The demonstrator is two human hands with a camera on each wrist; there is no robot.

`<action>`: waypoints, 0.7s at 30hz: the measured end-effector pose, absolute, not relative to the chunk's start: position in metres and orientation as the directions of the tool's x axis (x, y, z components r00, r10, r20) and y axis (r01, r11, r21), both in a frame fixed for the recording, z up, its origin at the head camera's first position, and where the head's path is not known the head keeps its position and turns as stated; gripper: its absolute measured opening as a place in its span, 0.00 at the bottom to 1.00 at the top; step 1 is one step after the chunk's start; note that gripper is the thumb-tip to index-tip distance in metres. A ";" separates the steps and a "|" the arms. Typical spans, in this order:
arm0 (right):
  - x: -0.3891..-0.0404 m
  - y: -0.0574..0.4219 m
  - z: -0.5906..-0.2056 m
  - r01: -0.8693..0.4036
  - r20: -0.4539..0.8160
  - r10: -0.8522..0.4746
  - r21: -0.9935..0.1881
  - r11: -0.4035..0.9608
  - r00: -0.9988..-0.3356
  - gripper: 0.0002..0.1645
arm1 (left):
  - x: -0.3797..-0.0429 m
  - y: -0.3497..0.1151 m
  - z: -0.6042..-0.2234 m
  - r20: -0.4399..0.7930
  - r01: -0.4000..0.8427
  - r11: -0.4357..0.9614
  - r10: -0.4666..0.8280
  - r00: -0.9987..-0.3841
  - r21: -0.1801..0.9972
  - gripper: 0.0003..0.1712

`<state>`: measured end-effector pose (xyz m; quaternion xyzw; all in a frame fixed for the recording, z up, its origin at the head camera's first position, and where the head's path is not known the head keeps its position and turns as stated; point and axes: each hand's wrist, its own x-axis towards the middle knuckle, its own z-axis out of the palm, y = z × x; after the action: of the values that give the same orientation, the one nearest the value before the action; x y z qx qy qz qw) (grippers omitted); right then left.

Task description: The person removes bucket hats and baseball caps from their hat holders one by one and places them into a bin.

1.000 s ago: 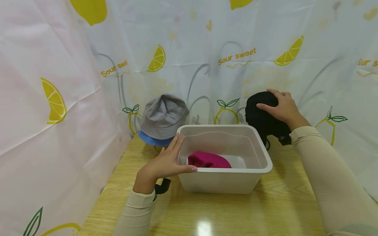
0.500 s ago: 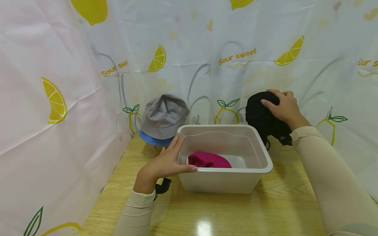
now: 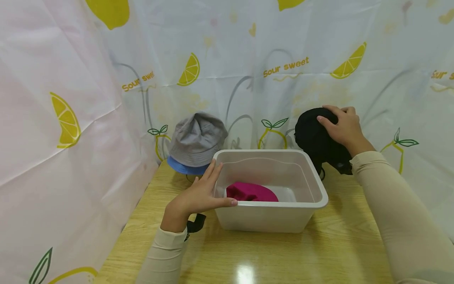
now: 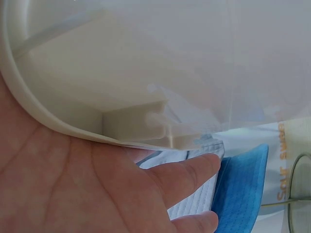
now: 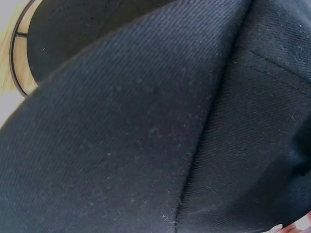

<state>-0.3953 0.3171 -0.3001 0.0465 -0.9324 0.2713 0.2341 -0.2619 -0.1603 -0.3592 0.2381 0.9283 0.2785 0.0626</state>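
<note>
A white plastic tub (image 3: pixel 260 219) stands on the wooden table, with a magenta hat (image 3: pixel 252 192) lying inside at its left. My left hand (image 3: pixel 196 199) rests on the tub's left rim, fingers and thumb spread. In the left wrist view its palm (image 4: pixel 73 187) lies along the tub's edge (image 4: pixel 63 127). Behind the tub's right corner, my right hand (image 3: pixel 343 125) grips a black cap (image 3: pixel 312 136) from above, thumb on the near side. Black twill (image 5: pixel 121 136) with a seam fills most of the right wrist view.
At the back left, a grey bucket hat (image 3: pixel 196 140) sits over a blue brim (image 3: pixel 184 167). A dark wire ring (image 3: pixel 322 173) shows beneath the black cap. Lemon-print curtains (image 3: pixel 244 47) enclose the table (image 3: pixel 283 258) behind and on the left.
My right thumb has slid a little rightward over the black cap, and the cap's top has risen slightly. The left hand, tub and other hats have stayed put.
</note>
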 end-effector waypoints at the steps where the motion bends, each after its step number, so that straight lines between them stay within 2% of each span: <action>1: -0.395 0.317 -0.300 -0.216 0.466 0.040 -0.483 0.848 -0.884 0.39 | -0.262 -0.160 -0.359 0.017 0.407 0.732 0.477 -0.879 0.546 0.73; 21: -0.394 0.324 -0.291 -0.216 0.470 0.075 -0.534 0.818 -0.879 0.38 | -0.262 -0.160 -0.357 0.009 0.400 0.732 0.473 -0.881 0.552 0.73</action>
<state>-0.3944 0.3241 -0.2910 0.0381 -0.9219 0.2994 0.2428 -0.2620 -0.1596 -0.3574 0.2351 0.9283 0.2804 0.0659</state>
